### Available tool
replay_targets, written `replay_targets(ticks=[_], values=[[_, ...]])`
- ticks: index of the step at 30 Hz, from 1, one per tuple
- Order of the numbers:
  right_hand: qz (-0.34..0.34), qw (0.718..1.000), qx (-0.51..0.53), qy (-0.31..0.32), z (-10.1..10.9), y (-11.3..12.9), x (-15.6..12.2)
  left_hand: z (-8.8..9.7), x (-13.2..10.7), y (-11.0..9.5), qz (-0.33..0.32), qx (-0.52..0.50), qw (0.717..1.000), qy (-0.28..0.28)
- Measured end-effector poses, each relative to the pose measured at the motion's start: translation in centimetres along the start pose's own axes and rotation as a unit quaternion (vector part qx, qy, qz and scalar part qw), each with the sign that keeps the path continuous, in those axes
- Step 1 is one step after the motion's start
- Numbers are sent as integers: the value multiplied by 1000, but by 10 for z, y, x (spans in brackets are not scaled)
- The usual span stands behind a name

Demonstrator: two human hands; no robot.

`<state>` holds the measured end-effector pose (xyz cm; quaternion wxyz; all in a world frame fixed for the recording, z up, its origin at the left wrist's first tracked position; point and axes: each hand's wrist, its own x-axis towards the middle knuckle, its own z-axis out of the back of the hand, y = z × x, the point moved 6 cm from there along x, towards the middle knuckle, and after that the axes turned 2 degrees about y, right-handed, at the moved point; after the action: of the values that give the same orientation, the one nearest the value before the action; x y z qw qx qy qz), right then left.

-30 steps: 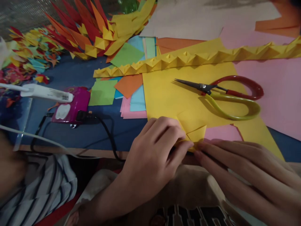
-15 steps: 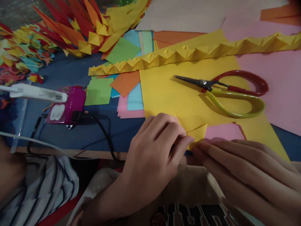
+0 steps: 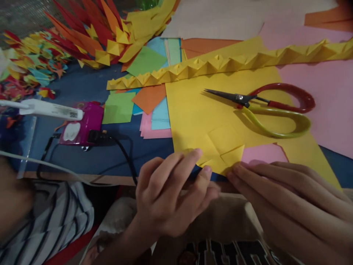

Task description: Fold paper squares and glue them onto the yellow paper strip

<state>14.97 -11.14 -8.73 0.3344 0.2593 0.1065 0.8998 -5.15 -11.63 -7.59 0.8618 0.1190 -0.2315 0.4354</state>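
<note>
A small piece of folded yellow paper [image 3: 224, 141] with crossing creases lies near the table's front edge, over larger yellow paper. My right hand [image 3: 286, 198] pinches its lower right corner between thumb and fingers. Just off its left corner is my left hand [image 3: 173, 195], with index finger and thumb apart; whether the index fingertip touches the paper I cannot tell. Beyond the hands, scissors [image 3: 239, 99] with one red and one yellow-green handle rest on a big yellow sheet [image 3: 190, 114]. A long pleated yellow paper strip [image 3: 228, 64] runs across behind them.
At left a magenta box [image 3: 85, 121] has cables and a white stick-like device [image 3: 52, 109] attached. Coloured paper squares [image 3: 118, 106] lie beside it. Red, orange and yellow folded pieces [image 3: 91, 36] are heaped at the back left. Someone's striped sleeve [image 3: 55, 217] is at lower left.
My left hand has opened and drawn away left and down from the folded yellow paper, uncovering its creases. The right hand keeps its pinch. The view has shifted slightly.
</note>
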Motion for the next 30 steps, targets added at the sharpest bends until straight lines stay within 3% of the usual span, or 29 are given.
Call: replay_targets(ticks=[5,9,13,16,20,24,30], values=[[35,999,-24,-5,-1,1,-3,6,-1,16,47,33,998,-40],[34,994,-101,-20,5,0,0,-1,4,14,15,-61,998,18],[-42,986,-162,-21,13,-5,3,1,3,1,-10,-45,999,26],[-65,987,-144,-30,15,0,7,2,2,-10,-1,-42,999,23],[-15,996,-86,-34,6,9,19,0,5,-18,12,-118,993,7],[-2,997,-81,-19,-6,-1,30,-1,7,-10,25,-200,979,16],[-38,998,-46,-13,-5,-10,34,2,13,1,95,-146,984,18]])
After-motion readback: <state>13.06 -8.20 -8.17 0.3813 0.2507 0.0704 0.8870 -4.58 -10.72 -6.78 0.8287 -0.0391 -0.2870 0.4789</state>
